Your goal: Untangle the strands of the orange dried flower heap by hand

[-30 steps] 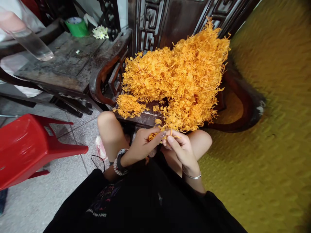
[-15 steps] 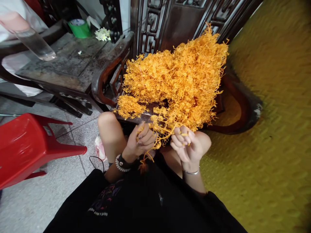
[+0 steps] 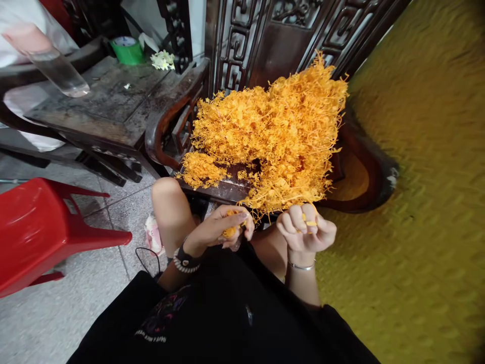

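A large heap of orange, stringy, flower-like sprigs [image 3: 273, 131] lies on a dark carved wooden chair [image 3: 227, 191] in front of my knees. Left of it is a smaller orange pile [image 3: 202, 169] on the seat's front edge. My left hand [image 3: 223, 226], with a coiled white band at the wrist, is closed round a few orange sprigs [image 3: 230, 231]. My right hand [image 3: 304, 227] is curled into a fist at the heap's near edge. Orange strands [image 3: 309, 223] show between its fingers; the rest of what it grips is hidden.
A dark wooden side table [image 3: 113, 101] at the left bears green tape [image 3: 129, 52], white flowers [image 3: 162, 60] and a clear bottle [image 3: 60, 73]. A red plastic stool [image 3: 34, 222] stands at my left. Yellow textured material [image 3: 417, 227] covers the right side.
My left hand has turned and gathered its orange sprigs inside the fingers; the strands that hung below it no longer show. My right hand has moved slightly right and down.
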The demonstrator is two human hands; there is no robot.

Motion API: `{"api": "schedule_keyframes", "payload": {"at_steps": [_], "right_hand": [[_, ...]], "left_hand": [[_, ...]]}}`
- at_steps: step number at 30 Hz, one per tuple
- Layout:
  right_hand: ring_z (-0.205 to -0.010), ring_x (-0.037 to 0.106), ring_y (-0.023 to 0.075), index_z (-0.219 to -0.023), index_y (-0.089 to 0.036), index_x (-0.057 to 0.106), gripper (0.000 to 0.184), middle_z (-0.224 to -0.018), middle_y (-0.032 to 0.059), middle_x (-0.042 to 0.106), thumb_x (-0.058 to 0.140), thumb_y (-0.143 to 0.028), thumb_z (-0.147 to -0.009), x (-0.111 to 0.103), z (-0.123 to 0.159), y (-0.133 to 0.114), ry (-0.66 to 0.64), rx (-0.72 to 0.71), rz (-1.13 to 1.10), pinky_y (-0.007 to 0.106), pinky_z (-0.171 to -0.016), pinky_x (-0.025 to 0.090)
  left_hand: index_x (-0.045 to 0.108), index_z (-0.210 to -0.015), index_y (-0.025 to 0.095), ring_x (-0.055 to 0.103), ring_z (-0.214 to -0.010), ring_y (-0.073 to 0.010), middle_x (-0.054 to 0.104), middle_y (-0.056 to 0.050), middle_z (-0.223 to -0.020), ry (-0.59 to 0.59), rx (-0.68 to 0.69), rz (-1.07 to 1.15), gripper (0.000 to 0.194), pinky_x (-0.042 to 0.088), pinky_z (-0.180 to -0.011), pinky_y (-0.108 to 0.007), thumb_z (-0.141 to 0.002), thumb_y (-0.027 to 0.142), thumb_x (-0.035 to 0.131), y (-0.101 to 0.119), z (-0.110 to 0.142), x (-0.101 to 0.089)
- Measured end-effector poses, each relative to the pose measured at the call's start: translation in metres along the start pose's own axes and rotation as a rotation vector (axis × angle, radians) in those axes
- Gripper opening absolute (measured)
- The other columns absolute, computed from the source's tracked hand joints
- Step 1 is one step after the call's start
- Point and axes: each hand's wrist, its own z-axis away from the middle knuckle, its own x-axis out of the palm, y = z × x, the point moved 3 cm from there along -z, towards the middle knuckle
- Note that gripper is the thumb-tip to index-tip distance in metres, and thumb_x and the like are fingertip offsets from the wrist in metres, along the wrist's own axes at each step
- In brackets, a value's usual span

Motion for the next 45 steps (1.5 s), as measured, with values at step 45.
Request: {"api": "schedule_keyframes", "payload": {"at_steps": [45], "right_hand": [[-0.102, 0.058, 0.0246, -0.115, -0.022, 0.056, 0.037, -0.112, 0.0091, 0.062, 0.066, -0.023, -0.079, 0.029, 0.005, -0.003, -0.019, 0.034, 1.336, 0.041, -0.09, 0.045]], "left_hand": [[0.065, -0.076, 0.016, 0.05, -0.056, -0.0089, 0.059, 0.002, -0.065, 0.449, 0.214, -0.797, 0.024, 0.039, -0.057, -0.019, -0.081, 0.039, 0.06, 0.021, -0.004, 0.007]]}}
